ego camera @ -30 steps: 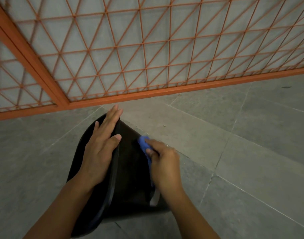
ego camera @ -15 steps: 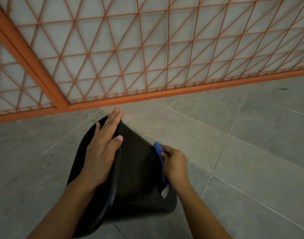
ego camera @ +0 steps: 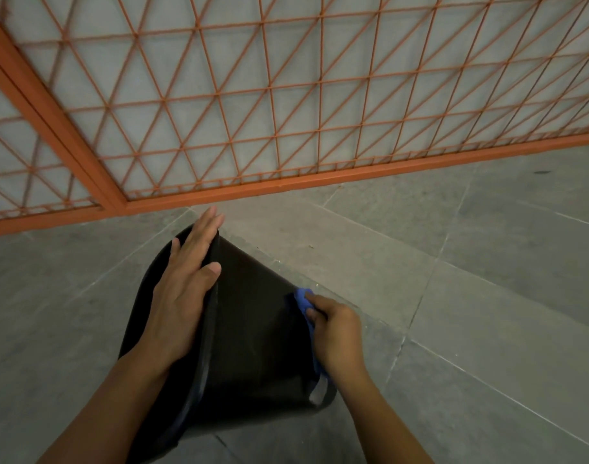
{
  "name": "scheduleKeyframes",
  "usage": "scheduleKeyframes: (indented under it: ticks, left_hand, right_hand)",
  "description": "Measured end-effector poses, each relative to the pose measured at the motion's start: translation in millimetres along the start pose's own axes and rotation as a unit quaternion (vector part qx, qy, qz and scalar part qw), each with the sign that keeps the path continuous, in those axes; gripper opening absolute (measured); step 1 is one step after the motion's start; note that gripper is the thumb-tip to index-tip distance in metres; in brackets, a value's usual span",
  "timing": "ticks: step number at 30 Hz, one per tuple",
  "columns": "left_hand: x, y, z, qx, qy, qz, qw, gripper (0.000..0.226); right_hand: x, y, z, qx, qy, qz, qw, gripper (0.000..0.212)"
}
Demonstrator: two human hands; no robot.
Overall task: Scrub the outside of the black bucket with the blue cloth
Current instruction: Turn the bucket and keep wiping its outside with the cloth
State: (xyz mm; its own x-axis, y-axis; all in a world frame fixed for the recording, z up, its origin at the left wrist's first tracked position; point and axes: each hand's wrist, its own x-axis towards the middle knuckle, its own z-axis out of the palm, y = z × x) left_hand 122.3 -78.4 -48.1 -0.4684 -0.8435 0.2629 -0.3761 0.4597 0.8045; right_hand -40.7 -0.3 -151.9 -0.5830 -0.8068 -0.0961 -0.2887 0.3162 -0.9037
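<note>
Bucket (ego camera: pixel 253 329) lies tipped on grey floor tiles (ego camera: pixel 453 296) near an orange mesh fence (ego camera: pixel 286 112); left hand (ego camera: pixel 182 296) rests flat and unclenched on its rim, right hand (ego camera: pixel 336 333) clenches the blue cloth (ego camera: pixel 301 296) against its side.

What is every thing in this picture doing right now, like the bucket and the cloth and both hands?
black bucket: lying tipped on its side on the floor, outer wall facing up.
blue cloth: bunched up, pressed against the bucket's outside.
left hand: flat and open, resting on the bucket's rim.
right hand: closed around the cloth.
orange mesh gate: standing upright behind the bucket.
grey tiled floor: dry-looking, with the bucket on it.
</note>
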Motion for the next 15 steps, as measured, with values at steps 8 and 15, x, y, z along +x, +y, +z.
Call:
scheduleKeyframes:
  ticks: [8,15]
  left_hand:
    - [0,5,0,0.009,0.001,0.009,1.0,0.068]
    - [0,6,4,0.009,0.006,0.009,1.0,0.068]
  right_hand:
    - [-3,17,-8,-0.02,0.008,0.062,0.998,0.031]
    - [10,0,-10,-0.039,-0.008,0.041,0.998,0.03]
